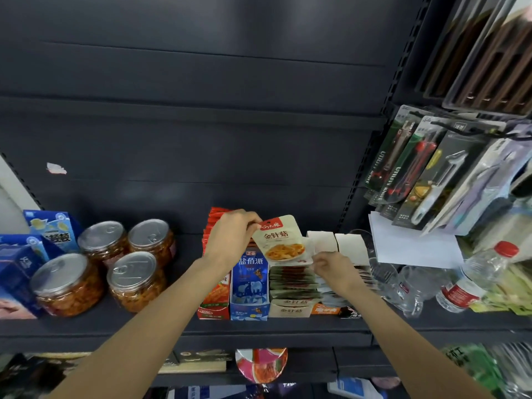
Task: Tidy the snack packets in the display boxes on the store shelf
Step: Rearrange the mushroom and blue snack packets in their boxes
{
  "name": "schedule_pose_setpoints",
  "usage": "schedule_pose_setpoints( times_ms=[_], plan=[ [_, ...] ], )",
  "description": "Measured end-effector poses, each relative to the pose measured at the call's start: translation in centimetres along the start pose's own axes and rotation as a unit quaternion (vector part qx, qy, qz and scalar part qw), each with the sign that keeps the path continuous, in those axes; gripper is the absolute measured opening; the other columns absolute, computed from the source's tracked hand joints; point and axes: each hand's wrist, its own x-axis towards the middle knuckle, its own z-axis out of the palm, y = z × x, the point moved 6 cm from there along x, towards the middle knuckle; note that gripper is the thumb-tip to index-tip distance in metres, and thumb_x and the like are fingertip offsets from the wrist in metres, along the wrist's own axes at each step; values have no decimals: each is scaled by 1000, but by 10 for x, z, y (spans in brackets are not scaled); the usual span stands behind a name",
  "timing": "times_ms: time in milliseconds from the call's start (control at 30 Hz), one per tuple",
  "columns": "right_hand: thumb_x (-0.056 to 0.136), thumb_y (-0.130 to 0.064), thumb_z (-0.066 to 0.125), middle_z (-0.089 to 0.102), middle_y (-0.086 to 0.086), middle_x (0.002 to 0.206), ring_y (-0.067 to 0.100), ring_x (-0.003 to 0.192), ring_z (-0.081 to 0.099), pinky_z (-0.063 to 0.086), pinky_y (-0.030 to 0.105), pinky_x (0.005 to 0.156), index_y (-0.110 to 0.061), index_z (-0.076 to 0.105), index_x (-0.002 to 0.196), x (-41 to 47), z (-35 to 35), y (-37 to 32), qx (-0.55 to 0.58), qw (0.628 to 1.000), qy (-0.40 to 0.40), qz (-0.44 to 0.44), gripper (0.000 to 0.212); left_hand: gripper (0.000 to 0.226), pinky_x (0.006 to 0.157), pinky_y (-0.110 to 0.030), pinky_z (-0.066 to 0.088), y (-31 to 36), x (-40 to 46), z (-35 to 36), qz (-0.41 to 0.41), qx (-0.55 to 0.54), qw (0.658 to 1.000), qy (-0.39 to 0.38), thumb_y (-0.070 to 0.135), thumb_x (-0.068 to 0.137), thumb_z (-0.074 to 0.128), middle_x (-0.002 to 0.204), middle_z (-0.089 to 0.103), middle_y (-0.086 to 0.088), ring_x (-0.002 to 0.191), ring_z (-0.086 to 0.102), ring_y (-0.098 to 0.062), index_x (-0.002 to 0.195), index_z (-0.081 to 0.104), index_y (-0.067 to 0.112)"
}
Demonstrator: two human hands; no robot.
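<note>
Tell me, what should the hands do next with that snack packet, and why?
Probably lower the beige packet into the beige display box right under it. The left hand pinches its top corner, the right hand its lower corner, and the box's packets look the same kind.

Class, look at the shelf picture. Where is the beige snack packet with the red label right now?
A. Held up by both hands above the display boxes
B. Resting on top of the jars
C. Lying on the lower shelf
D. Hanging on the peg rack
A: the left hand pinches the top corner of the beige packet and the right hand holds its lower corner, above the beige display box.
</note>
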Motion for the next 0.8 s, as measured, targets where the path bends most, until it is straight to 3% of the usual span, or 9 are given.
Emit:
schedule_pose_setpoints(
  times_ms=[167, 300, 400, 500, 667, 800],
  plan=[
    [92, -23, 59, 66, 8, 116, 20, 109, 59, 40, 18, 82, -7, 56, 124, -3, 0, 2, 15, 1000, 15, 8, 36, 27, 79, -36, 53, 30, 6, 20, 53, 72, 995, -37, 20, 98, 46, 109, 62, 2, 97, 62, -18, 121, 62, 21],
    [86, -12, 66, 65, 0, 79, 18, 83, 63, 43, 12, 61, -10, 54, 103, 0, 0, 12, 33, 998, 52, 11, 21, 31, 79, -41, 53, 39, 3, 55, 85, 140, 978, -128, 15, 97, 46, 107, 66, -2, 95, 64, -23, 126, 52, 23],
    [86, -10, 64, 63, -2, 75, 12, 69, 59, 39, 5, 51, -10, 53, 103, 0, 1, 14, 39, 997, 70, 7, 20, 25, 79, -40, 54, 25, 0, 80, 65, 139, 970, -188, 19, 96, 49, 104, 68, -4, 93, 64, -23, 118, 60, 26],
    [87, -13, 63, 65, 0, 81, 11, 74, 59, 40, 8, 55, -14, 53, 106, 3, 2, 14, 45, 996, 75, 1, 21, 24, 81, -37, 54, 6, -5, 93, 30, 78, 970, -228, 18, 96, 50, 107, 69, -2, 93, 64, -18, 114, 66, 24],
    [86, -19, 67, 68, 2, 91, 15, 84, 63, 53, 29, 75, -18, 61, 94, 5, 8, 19, 20, 998, 55, -6, 10, 26, 84, -29, 53, 1, -9, 99, 44, 11, 969, -244, 14, 96, 50, 115, 67, 2, 96, 64, -10, 117, 66, 20],
    [86, -25, 66, 65, 0, 98, 14, 87, 60, 51, 27, 77, -20, 67, 88, 7, 6, 16, -18, 997, 61, -38, 5, 26, 91, -24, 49, -10, -15, 84, 26, -44, 979, -197, 16, 95, 53, 117, 64, 1, 105, 59, -10, 119, 63, 17]
  ],
)
